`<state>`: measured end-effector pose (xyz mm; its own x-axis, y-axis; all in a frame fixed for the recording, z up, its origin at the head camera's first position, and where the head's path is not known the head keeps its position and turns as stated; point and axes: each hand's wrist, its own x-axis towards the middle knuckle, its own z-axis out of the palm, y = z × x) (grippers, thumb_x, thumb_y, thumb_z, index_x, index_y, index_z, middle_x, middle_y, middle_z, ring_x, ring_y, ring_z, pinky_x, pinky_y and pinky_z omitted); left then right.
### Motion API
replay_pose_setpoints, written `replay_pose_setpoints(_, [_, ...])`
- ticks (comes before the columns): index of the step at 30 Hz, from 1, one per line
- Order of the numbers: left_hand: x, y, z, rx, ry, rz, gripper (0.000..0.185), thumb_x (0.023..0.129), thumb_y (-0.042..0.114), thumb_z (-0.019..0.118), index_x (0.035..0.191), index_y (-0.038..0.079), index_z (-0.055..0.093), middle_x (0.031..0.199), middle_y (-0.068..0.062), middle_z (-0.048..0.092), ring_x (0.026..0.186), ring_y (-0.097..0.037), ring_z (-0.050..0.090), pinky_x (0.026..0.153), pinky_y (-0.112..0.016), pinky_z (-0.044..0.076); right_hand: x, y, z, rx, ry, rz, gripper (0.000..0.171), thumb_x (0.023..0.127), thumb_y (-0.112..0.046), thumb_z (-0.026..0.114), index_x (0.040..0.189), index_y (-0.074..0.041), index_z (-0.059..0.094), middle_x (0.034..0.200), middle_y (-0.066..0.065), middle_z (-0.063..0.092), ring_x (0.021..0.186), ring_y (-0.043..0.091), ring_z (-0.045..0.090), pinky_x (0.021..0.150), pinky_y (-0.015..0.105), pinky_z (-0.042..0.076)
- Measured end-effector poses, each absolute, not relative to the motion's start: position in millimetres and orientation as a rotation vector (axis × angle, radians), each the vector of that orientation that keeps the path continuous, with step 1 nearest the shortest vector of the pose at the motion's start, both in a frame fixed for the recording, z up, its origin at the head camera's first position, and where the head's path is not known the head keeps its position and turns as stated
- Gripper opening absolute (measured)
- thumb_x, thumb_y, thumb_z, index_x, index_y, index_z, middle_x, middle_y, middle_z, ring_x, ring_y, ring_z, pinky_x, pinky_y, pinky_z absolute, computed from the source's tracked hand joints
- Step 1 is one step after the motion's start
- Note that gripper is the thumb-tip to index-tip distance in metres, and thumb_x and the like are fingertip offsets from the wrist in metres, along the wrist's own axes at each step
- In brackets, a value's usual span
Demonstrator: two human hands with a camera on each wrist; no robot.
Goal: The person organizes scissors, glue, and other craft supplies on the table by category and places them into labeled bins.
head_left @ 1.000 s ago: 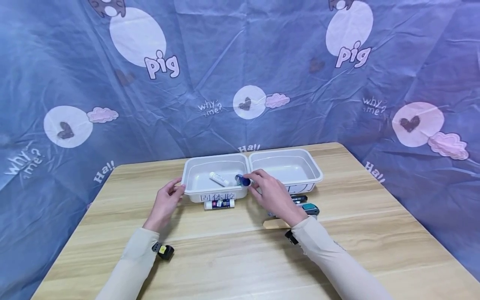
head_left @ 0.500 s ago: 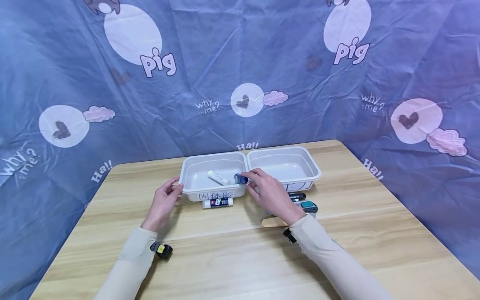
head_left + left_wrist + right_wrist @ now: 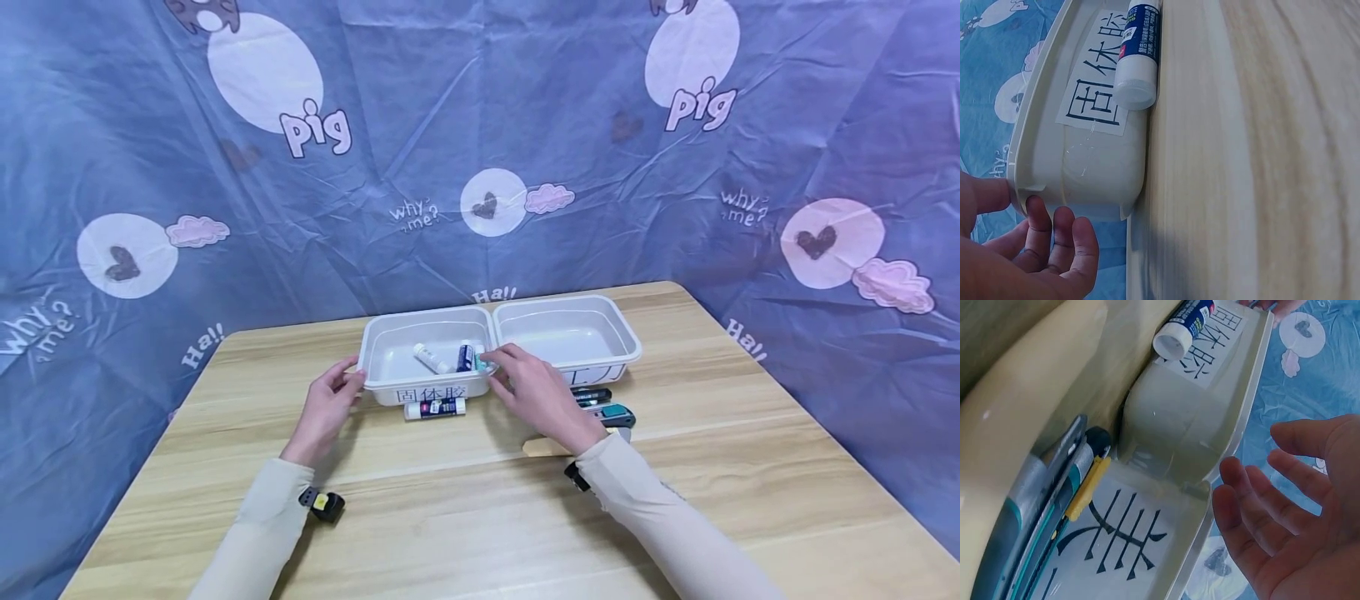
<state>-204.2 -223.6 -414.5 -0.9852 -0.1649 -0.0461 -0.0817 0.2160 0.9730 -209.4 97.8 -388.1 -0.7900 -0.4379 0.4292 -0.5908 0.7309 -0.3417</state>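
Glue stick [image 3: 466, 357], blue-capped, now lies in the left bin [image 3: 375, 354] beside a white stick [image 3: 431, 358]; I read my right hand [image 3: 534, 392] as relaxed and empty over the bin's right rim, fingers spread; my left hand [image 3: 327, 408] pinches the bin's left rim. Half a second ago the right hand held that stick above the bin; it has since let go. Risk: withdrawing fingers could catch the rim and shift the bin, rolling the third stick [image 3: 435, 407] along the desk [image 3: 480, 500].
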Motion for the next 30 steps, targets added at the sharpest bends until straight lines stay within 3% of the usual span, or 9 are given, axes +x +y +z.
replay_pose_setpoints(12, [-204.3,-222.0,-415.1,0.240,-2.389,-1.923,0.050,0.106,0.019,0.055,0.153,0.003,0.044,0.115,-0.010,0.062,0.093,-0.013,0.061,0.082,-0.024,0.055,-202.1,87.7,-396.7,0.865,-2.560,0.619,0.026,0.094,-0.016,0.073,0.119,-0.013,0.071,0.107,0.000,0.072,0.080,0.011,0.067,0.065,0.027,0.056])
replay_pose_setpoints(20, [-202.8,-222.2,-414.6,0.247,-2.396,-1.916,0.052,0.106,0.020,0.055,0.154,0.003,0.042,0.114,-0.009,0.062,0.092,-0.014,0.061,0.083,-0.026,0.056,-195.9,76.4,-408.0,1.020,-2.502,0.540,0.024,0.093,-0.017,0.075,0.117,-0.013,0.074,0.114,0.002,0.074,0.101,0.020,0.071,0.085,0.038,0.060])
replay_pose_setpoints(30, [-203.8,-222.4,-416.3,0.246,-2.382,-1.906,0.050,0.107,0.019,0.055,0.153,0.003,0.044,0.115,-0.011,0.063,0.094,-0.014,0.061,0.085,-0.027,0.055,-188.5,69.1,-416.7,1.235,-2.623,0.412,0.039,0.094,-0.020,0.075,0.131,-0.011,0.067,0.127,0.004,0.067,0.118,0.022,0.063,0.103,0.037,0.054])
